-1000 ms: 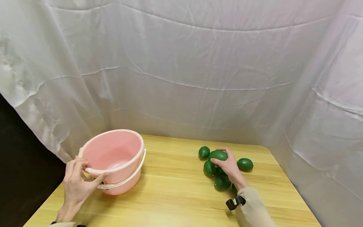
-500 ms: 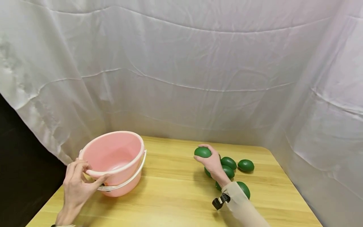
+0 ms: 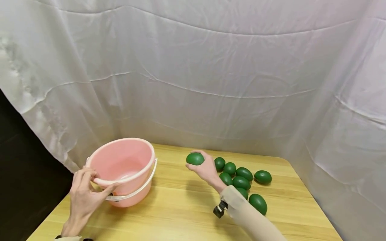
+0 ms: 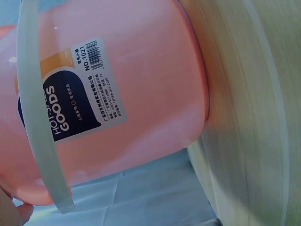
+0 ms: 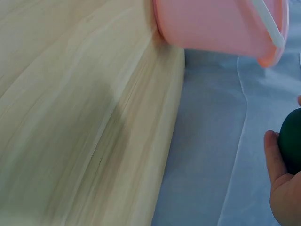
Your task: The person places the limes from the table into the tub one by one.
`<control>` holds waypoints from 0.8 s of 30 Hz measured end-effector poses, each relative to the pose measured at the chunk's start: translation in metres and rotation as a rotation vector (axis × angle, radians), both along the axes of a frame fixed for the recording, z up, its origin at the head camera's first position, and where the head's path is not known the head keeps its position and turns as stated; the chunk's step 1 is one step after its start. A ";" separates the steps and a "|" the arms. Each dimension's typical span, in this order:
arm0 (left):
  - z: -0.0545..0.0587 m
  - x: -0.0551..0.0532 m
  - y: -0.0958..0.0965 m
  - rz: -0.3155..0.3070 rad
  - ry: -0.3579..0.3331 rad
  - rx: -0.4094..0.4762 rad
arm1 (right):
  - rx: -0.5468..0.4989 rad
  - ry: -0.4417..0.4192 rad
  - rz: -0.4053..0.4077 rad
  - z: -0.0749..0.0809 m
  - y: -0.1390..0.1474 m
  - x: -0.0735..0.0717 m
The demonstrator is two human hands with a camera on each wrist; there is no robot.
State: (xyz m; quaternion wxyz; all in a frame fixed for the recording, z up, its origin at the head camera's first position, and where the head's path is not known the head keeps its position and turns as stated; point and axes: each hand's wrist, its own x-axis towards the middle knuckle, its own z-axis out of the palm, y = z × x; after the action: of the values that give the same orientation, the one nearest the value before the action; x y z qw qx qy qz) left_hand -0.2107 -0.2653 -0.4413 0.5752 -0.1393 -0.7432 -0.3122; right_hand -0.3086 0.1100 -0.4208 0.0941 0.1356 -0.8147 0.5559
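A pink plastic bucket [image 3: 132, 192] stands upright at the left of the table, its white handle [image 3: 132, 194] hanging down against the front side. My left hand [image 3: 81, 197] grips its near rim, fingers over the edge and thumb along the outside. In the left wrist view a printed label [image 4: 77, 94] shows on the bucket's wall. My right hand [image 3: 208, 169] holds a dark green avocado [image 3: 195, 158] between thumb and fingers, above the table and to the right of the bucket. Only part of that avocado [image 5: 292, 141] shows in the right wrist view.
Several more avocados [image 3: 241, 182] lie in a loose group on the right half of the wooden table [image 3: 169, 214], one [image 3: 263, 176] a little apart. Pale cloth curtains [image 3: 211, 67] hang behind and on both sides. A black area borders the left.
My right hand has lifted the avocado off the group and carried it left, toward the bucket. Some remaining avocados have shifted apart. The left hand keeps its grip on the rim.
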 end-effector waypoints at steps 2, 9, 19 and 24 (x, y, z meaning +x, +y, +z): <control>0.001 0.001 -0.001 0.002 0.006 0.002 | 0.006 0.015 0.009 0.002 -0.012 0.000; 0.002 0.007 -0.003 0.019 -0.003 0.013 | 0.011 0.025 0.081 0.007 -0.048 0.001; 0.003 0.001 -0.002 -0.027 0.024 0.023 | -0.050 0.076 0.177 0.019 -0.075 -0.001; 0.001 0.004 -0.007 -0.050 0.012 0.009 | -0.050 0.103 0.184 0.026 -0.087 0.001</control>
State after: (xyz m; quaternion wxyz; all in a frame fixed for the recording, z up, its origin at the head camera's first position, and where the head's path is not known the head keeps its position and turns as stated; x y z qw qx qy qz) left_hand -0.2064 -0.2723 -0.4403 0.5723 -0.1571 -0.7344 -0.3292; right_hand -0.3077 0.0227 -0.3948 0.0876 0.2356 -0.7789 0.5745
